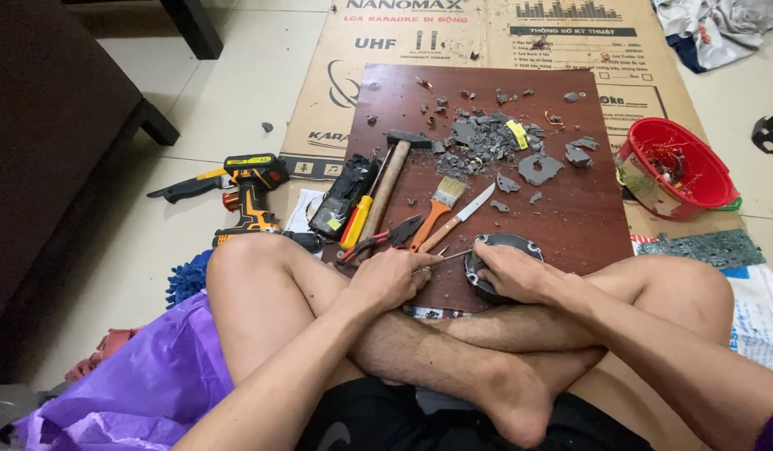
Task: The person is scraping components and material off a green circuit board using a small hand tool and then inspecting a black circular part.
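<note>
1. Left hand [392, 280]: clenched around a thin metal tool [450, 256], whose tip points right toward the round part; the hand rests at the near edge of the brown board [570, 209].
2. Right hand [509, 271]: fingers spread and pressed down on a round dark metal part [508, 244], grasping it against the near edge of the board, just above the crossed legs.
3. Brown board: lies on flattened cardboard [320, 125] on the tiled floor and carries all the tools and debris.
4. Tools just beyond the hands, left to right: red-handled pliers [378, 240], a paintbrush with an orange handle [437, 209], and a knife [466, 213] with its blade aimed away from the person.
5. Hammer [395, 171] with a wooden handle, lying beside a yellow-handled screwdriver [359, 219] and a black casing [345, 194] at the left edge of the board.
6. Heap of grey broken fragments [487, 142]: at the far middle of the board, with loose chips scattered about it.
7. Red plastic bucket [675, 167]: tilted, off the right edge of the board, holding small bits.
8. Cordless drill [251, 188], yellow and black: on the floor left of the board, near the left knee.
9. Purple plastic sheet [144, 384]: bunched at the person's left side.
</note>
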